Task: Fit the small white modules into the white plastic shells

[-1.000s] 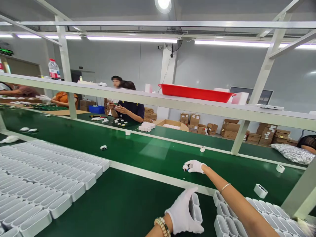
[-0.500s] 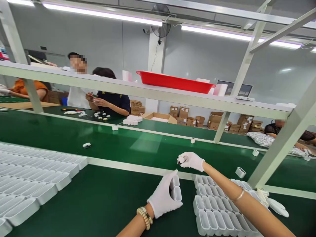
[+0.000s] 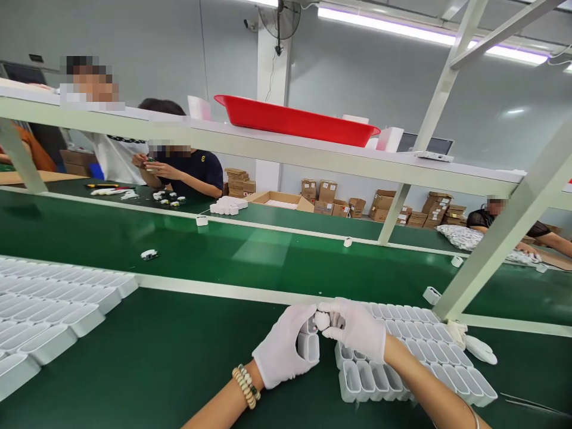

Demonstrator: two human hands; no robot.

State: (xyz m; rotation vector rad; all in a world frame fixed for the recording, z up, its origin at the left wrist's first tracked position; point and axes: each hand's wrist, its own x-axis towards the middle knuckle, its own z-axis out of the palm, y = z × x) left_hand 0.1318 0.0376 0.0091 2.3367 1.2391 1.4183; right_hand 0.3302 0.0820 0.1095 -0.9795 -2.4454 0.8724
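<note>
My left hand (image 3: 285, 347), in a white glove, is closed around two small white plastic cases (image 3: 309, 347) whose open ends face right. In the fingers of my right hand (image 3: 360, 329), also gloved, is a small rounded white part (image 3: 321, 321). It is at the mouth of the upper case; whether any of it sits inside is hidden by the fingers. Below and behind my right wrist are rows of open white cases (image 3: 351, 381), partly covered by the forearm.
More rows of white cases (image 3: 53, 333) stand at the left. On the green belt (image 3: 214, 256) lie a white part with a dark base (image 3: 149, 254) and several loose cases. A shelf upright (image 3: 504, 220) rises at right; a red tray (image 3: 295, 122) sits overhead. Co-workers sit across.
My right hand has come back from over the belt with the white part and met the cases in my left hand. The view has shifted slightly.
</note>
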